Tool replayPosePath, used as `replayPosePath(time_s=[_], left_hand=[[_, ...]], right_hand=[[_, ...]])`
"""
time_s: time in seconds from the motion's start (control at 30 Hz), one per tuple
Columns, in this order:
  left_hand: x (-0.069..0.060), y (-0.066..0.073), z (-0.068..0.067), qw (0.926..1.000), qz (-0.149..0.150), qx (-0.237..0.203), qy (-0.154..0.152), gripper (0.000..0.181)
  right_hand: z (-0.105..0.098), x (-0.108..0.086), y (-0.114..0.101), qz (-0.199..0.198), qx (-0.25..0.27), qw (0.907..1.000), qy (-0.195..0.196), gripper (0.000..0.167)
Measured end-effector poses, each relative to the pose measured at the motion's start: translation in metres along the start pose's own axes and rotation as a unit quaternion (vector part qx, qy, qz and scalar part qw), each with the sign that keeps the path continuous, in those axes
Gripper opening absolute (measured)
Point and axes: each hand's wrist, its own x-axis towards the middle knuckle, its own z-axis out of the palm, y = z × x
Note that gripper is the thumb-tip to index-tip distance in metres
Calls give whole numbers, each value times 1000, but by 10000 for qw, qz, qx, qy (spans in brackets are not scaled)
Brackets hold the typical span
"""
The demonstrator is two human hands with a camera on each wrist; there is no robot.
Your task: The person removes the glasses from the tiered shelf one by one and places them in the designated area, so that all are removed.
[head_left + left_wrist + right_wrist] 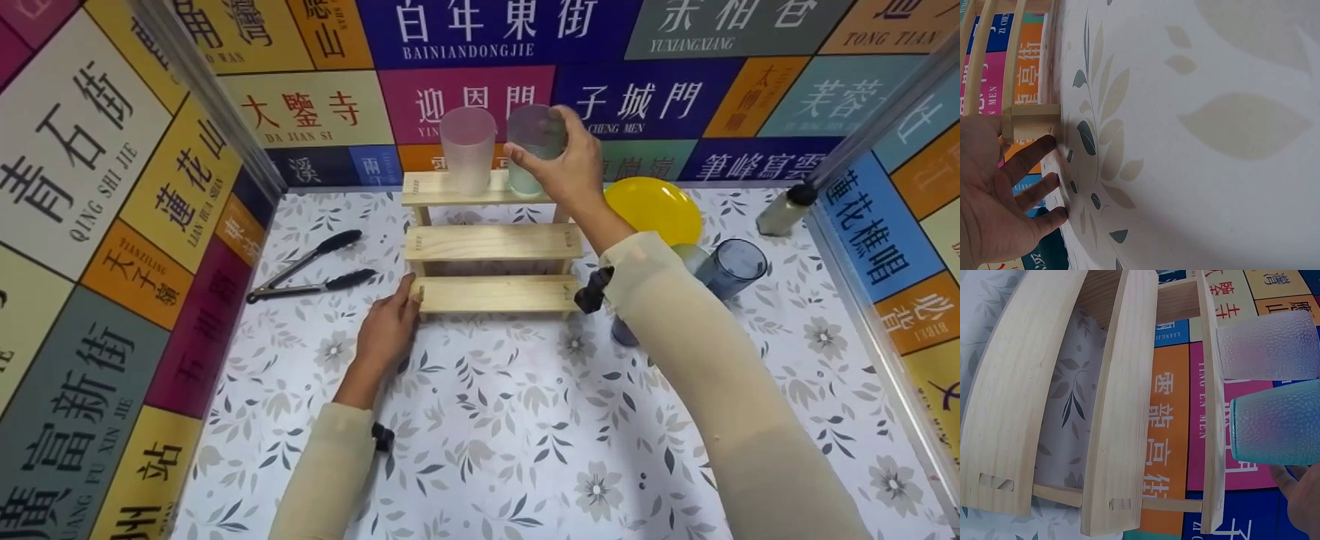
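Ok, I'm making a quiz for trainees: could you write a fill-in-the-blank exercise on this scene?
The right hand holds a translucent teal cup beside a translucent pale-pink cup at the ____ tier of the pale wooden three-tier rack.
The left hand touches the rack's ____ end.
The round yellow plate is on the rack's ____ side.
Missing words: top; left; right.

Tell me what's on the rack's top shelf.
A pink cup stands on the top shelf. Beside it, the right hand holds a green cup, apparently just above the shelf. In the head view, that hand covers the shelf's right end.
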Motion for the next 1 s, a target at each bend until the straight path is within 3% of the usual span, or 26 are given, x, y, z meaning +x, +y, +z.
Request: replayPosePath(time_s=[0.27, 0.73, 1.0], left_hand=[[1, -1, 1, 10000, -35, -22, -4, 56], [-1, 0, 0, 10000, -6, 12, -21, 57], [-1, 0, 0, 10000, 24, -70, 14, 57]], right_hand=[[-11, -6, 1, -323, 147, 9993, 105, 88], [-35, -24, 4, -434, 193, 9986, 236, 90], [-53, -35, 17, -509, 464, 9975, 166, 84]])
